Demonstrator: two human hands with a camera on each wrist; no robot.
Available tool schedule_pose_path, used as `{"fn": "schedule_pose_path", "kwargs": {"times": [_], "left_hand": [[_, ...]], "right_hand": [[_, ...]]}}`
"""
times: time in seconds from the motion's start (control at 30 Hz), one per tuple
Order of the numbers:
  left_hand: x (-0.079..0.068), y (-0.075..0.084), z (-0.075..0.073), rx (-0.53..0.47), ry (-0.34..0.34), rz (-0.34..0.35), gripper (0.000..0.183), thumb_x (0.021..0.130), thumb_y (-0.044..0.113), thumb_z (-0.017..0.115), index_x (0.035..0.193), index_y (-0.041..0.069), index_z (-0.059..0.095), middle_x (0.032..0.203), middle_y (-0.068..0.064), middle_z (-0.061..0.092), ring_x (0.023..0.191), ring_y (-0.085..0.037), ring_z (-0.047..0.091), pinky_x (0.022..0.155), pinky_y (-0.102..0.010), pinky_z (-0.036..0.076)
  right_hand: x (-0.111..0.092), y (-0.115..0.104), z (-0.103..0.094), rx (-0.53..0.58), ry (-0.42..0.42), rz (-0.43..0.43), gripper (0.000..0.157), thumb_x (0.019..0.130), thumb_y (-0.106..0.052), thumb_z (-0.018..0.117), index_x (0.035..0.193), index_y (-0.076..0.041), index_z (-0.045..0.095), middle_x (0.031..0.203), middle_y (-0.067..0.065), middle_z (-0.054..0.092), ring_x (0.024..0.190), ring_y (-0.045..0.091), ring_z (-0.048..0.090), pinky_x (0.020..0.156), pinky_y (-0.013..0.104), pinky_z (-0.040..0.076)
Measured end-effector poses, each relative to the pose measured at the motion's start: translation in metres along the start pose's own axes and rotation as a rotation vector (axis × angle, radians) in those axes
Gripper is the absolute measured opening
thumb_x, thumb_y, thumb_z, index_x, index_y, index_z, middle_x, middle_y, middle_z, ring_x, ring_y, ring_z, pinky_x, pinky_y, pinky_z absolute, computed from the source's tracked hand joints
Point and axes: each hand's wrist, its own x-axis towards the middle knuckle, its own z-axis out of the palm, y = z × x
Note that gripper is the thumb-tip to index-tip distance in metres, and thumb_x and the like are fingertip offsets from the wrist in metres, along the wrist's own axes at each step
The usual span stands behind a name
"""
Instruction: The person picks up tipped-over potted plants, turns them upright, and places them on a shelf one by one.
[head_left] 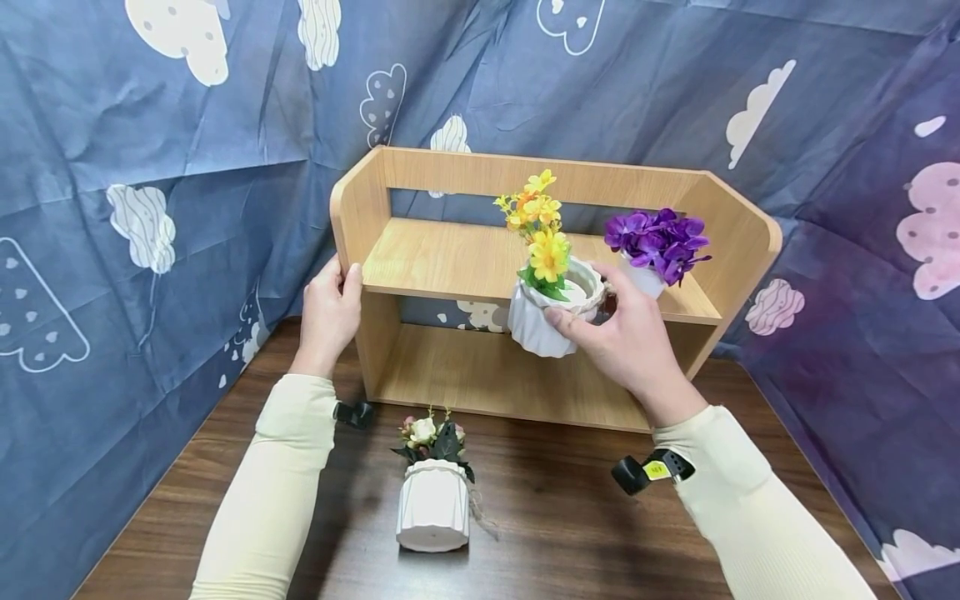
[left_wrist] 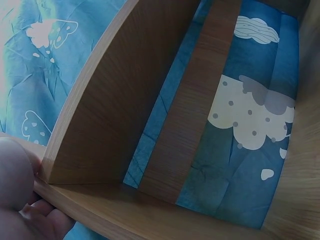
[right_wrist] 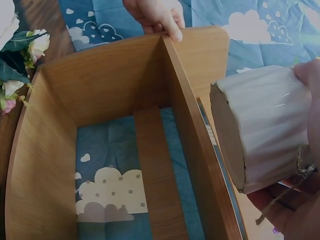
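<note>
My right hand point(head_left: 630, 337) grips a white ribbed flowerpot point(head_left: 542, 323) by its rim, thumb in front. Yellow and orange artificial flowers point(head_left: 543, 237) stand up from the pot. It is held in the air before the upper board of a two-tier wooden shelf point(head_left: 442, 250). In the right wrist view the pot point(right_wrist: 267, 125) shows its flat base, with twine at its rim. My left hand point(head_left: 330, 312) holds the shelf's left side panel at the height of the upper board, thumb on the front edge. In the left wrist view some fingers point(left_wrist: 50, 220) show under the wood.
A white pot with purple flowers point(head_left: 656, 242) stands on the upper board at the right, partly behind my right hand. Another white pot point(head_left: 433, 508) with pale roses and dark leaves is on the brown table point(head_left: 555, 517) in front. Blue cloud-print cloth point(head_left: 247, 225) surrounds the table.
</note>
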Motion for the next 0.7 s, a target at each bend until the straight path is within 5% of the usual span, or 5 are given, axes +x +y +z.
{"fn": "schedule_pose_path", "kwargs": {"times": [0.4, 0.7], "left_hand": [[0.000, -0.001, 0.000, -0.001, 0.009, 0.007, 0.034, 0.111, 0.021, 0.053, 0.132, -0.002, 0.069, 0.125, -0.025, 0.076, 0.110, -0.039, 0.070, 0.099, -0.056, 0.053], [0.000, -0.002, 0.002, -0.005, 0.002, 0.016, 0.035, 0.112, 0.021, 0.053, 0.135, -0.002, 0.067, 0.127, -0.026, 0.075, 0.112, -0.039, 0.071, 0.100, -0.056, 0.054]], "right_hand": [[0.022, -0.003, 0.000, 0.031, -0.001, 0.025, 0.065, 0.094, -0.037, 0.085, 0.147, -0.008, 0.060, 0.129, 0.015, 0.067, 0.108, 0.022, 0.060, 0.080, 0.020, 0.047], [0.037, 0.000, 0.008, 0.021, -0.018, 0.029, 0.068, 0.094, -0.038, 0.085, 0.148, -0.007, 0.059, 0.135, 0.016, 0.069, 0.114, 0.025, 0.063, 0.086, 0.025, 0.049]]}}
